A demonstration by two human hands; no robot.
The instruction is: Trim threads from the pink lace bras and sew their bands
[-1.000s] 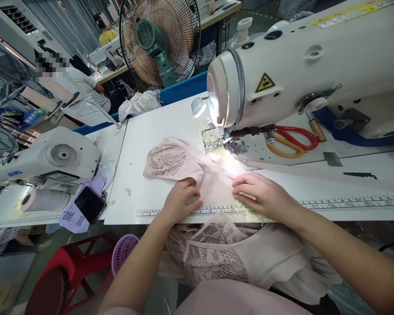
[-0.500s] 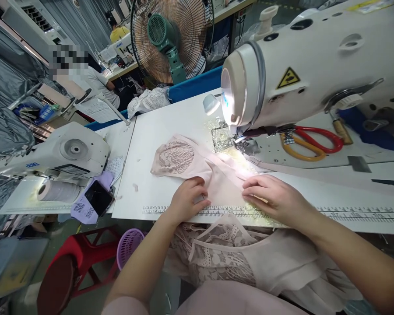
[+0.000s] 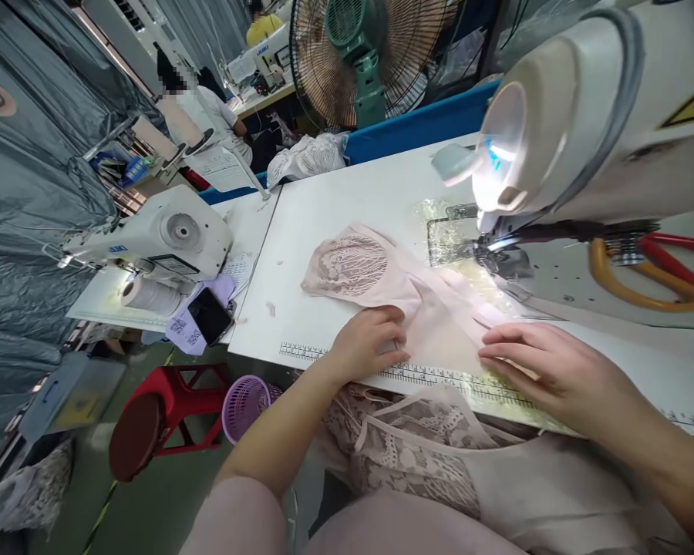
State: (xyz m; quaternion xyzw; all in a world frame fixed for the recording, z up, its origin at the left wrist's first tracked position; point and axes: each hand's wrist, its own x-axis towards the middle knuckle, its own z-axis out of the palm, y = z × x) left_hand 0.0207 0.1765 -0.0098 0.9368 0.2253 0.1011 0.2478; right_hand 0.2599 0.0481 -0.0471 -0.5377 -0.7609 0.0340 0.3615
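Note:
A pale pink garment piece with a lace panel (image 3: 375, 274) lies on the white sewing table (image 3: 347, 208), running under the presser foot (image 3: 500, 258) of the white sewing machine (image 3: 584, 123). My left hand (image 3: 367, 343) rests on the fabric near the table's front edge, fingers curled and pressing down. My right hand (image 3: 547, 366) lies on the fabric to the right, fingers together and flat, just in front of the needle area. More pink lace fabric (image 3: 416, 455) hangs over my lap.
Red and yellow scissors (image 3: 653, 266) lie behind the machine head. Left stand a second sewing machine (image 3: 156, 239), a thread roll (image 3: 147, 293) and a phone (image 3: 209, 316). A red stool (image 3: 162, 408) and purple basket (image 3: 246, 401) sit on the floor. A fan (image 3: 370, 54) and a person (image 3: 200, 108) are behind.
The view has swung rightward and closer, so everything shifts right in frame. Both hands stay pressed on the pink fabric in the same places relative to the presser foot.

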